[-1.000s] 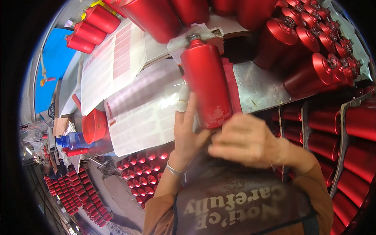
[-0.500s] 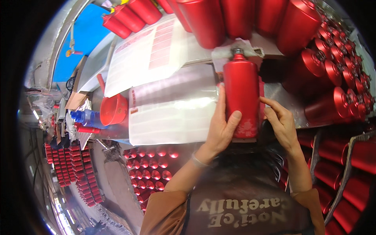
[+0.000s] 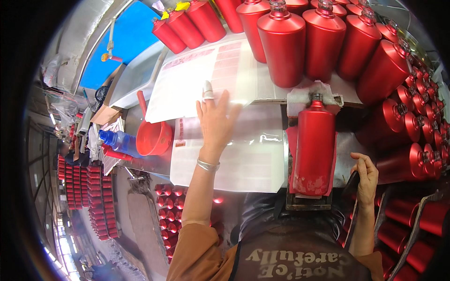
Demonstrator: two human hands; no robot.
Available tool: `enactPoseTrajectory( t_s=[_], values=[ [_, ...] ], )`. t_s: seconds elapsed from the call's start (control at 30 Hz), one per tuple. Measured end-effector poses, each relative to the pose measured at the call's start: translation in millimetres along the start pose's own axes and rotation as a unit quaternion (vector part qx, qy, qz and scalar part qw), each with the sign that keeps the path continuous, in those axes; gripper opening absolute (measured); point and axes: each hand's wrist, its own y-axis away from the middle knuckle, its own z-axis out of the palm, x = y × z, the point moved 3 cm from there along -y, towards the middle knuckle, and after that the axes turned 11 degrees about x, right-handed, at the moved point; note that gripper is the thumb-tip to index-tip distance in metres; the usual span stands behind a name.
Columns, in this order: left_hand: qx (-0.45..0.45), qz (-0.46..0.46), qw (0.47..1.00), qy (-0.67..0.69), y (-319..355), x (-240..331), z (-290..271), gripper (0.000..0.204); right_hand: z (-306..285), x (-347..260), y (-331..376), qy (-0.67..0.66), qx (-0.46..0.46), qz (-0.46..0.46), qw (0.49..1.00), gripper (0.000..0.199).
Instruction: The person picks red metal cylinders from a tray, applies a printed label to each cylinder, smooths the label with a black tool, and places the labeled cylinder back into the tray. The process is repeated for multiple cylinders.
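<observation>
My left hand (image 3: 215, 119) is stretched out over the white printed sheets (image 3: 176, 89), fingers spread, with a white cover on one fingertip and nothing visibly held. A red bottle (image 3: 315, 152) lies in front of me, its clear neck pointing away and resting at a white padded support (image 3: 296, 107). Red cloth shows under the bottle, on a dark stand (image 3: 307, 206). Pale marks show on the bottle's near end. To the right of it, my right hand (image 3: 366, 177) has its fingers curled around a dark piece that I cannot make out.
Several red bottles (image 3: 281, 51) stand along the back and right. A clear sheet (image 3: 234, 164) lies below the printed ones. At left are a red dipper (image 3: 153, 138) and a blue-capped bottle (image 3: 123, 141). More red bottles fill racks (image 3: 398, 225) at lower right.
My left hand has let go of the red bottle and moved left onto the printed sheets. My right hand has drawn back from the bottle's side. The whole view has shifted.
</observation>
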Motion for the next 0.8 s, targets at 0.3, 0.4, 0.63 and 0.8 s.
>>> enactPoseTrajectory(
  t_s=[0.3,0.4,0.63,0.8],
  values=[
    [0.052,0.026,0.998,0.029,22,16,-6,0.055,10,-5,-1,0.004,0.003,0.012,1.0,0.03],
    [0.056,0.022,0.998,-0.016,18,17,4,0.042,9,-7,2,-0.019,0.006,-0.004,1.0,0.029],
    [0.094,-0.054,0.974,0.198,28,49,-10,0.012,-3,-5,8,-0.027,0.027,0.02,0.999,0.025],
    [-0.007,-0.14,0.881,0.452,25,116,-22,0.023,-5,-1,8,-0.051,0.017,0.059,0.997,0.027]
  ],
)
